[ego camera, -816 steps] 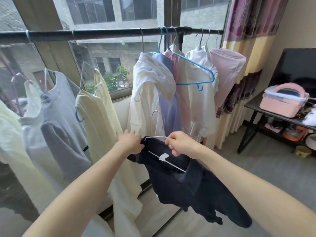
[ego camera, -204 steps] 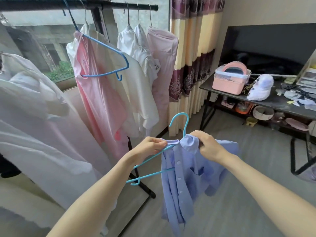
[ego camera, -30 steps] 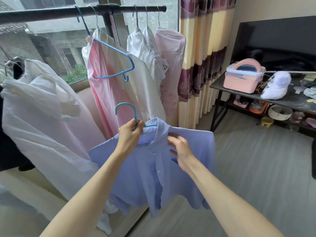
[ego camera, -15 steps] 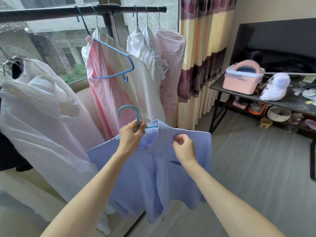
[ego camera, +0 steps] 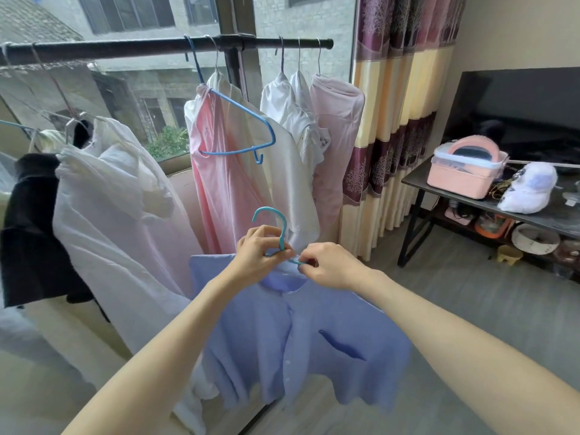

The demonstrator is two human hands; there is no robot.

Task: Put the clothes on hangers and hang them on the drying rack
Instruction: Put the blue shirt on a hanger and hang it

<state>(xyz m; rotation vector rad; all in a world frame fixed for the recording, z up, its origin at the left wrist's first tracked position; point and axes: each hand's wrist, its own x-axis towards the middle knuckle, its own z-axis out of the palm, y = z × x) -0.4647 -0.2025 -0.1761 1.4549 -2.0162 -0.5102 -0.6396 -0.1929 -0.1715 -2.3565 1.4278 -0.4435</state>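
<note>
Shirt [ego camera: 301,340] collar now pinched by right hand [ego camera: 329,265].

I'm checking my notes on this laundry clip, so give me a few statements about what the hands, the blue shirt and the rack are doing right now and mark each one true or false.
1. The left hand grips the teal hanger just below its hook. True.
2. The blue shirt already hangs on the drying rack rail. False: it is held in the air below the rail, its hook on nothing.
3. The right hand pinches at the shirt's collar. True.
4. The empty blue hanger on the rail carries a black garment. False: it is bare and hangs in front of a pink garment.
5. A pink box stands on the floor. False: it stands on the dark side table.
</note>
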